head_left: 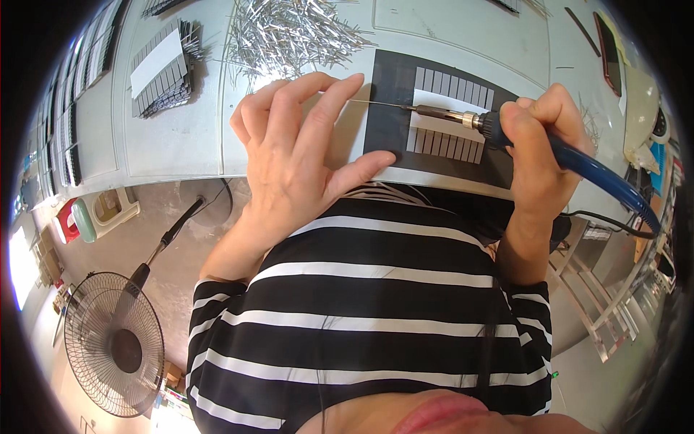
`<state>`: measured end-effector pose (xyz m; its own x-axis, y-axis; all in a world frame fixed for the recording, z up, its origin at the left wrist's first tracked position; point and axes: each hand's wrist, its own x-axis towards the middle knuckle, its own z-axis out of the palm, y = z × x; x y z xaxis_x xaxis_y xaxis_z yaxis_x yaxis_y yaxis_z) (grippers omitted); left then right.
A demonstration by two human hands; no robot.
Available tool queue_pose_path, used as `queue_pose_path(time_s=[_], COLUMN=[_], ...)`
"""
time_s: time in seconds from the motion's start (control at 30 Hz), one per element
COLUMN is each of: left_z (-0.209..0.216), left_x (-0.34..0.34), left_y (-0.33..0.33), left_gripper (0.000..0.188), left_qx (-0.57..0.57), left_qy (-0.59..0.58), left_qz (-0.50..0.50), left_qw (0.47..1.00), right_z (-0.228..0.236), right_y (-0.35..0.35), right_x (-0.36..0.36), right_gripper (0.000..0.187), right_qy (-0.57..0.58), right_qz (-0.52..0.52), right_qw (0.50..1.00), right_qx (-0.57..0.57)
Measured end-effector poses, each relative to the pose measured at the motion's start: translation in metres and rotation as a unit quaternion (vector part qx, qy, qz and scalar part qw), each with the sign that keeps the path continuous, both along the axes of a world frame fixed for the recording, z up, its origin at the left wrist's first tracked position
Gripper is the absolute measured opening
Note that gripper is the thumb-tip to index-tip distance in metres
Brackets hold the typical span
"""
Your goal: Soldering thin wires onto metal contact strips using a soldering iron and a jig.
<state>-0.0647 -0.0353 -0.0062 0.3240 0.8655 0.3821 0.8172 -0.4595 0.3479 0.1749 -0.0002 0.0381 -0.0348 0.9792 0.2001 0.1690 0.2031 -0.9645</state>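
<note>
My right hand grips a soldering iron with a blue cable, its tip pointing left. That tip meets the end of a thin wire-like metal strip, near the left edge of a white panel bordered by rows of grey bars. Under the panel lies a black mat. My left hand is spread on the left, index finger and thumb wide apart, the thumb touching the mat's edge. The strip's other end lies beside the index finger, and I see no grip on it.
A heap of shiny metal strips lies beyond my left hand. Stacked panels sit farther left, with more rows at the table's edge. At the far right is a dark phone-like object. A standing fan stands at lower left.
</note>
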Motion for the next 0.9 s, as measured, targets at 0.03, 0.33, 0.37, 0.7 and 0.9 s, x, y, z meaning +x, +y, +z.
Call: queue_pose_path(time_s=[0.03, 0.33, 0.37, 0.7, 0.9], left_z=[-0.002, -0.008, -0.008, -0.005, 0.018], left_x=[0.000, -0.002, -0.001, -0.003, 0.021], left_y=[0.001, 0.005, 0.005, 0.004, 0.018], left_gripper=[0.068, 0.065, 0.063, 0.058, 0.070], left_qx=[0.002, 0.017, 0.014, -0.001, -0.042], left_qy=[0.000, -0.052, -0.058, -0.061, -0.013], left_qz=[0.000, 0.002, 0.002, 0.000, -0.123], left_qw=[1.000, 0.999, 0.998, 0.998, 0.991], right_z=[-0.001, -0.007, -0.005, -0.010, -0.035], right_y=[0.000, -0.008, -0.009, -0.021, -0.026], right_x=[0.000, 0.003, 0.004, 0.019, 0.048], right_gripper=[0.028, 0.026, 0.026, 0.021, 0.018], right_qy=[-0.027, 0.043, 0.044, 0.073, 0.090], right_qz=[-0.001, -0.032, -0.032, -0.092, -0.190], right_qw=[1.000, 0.998, 0.998, 0.993, 0.967], right_qx=[0.017, 0.016, 0.017, 0.029, 0.146])
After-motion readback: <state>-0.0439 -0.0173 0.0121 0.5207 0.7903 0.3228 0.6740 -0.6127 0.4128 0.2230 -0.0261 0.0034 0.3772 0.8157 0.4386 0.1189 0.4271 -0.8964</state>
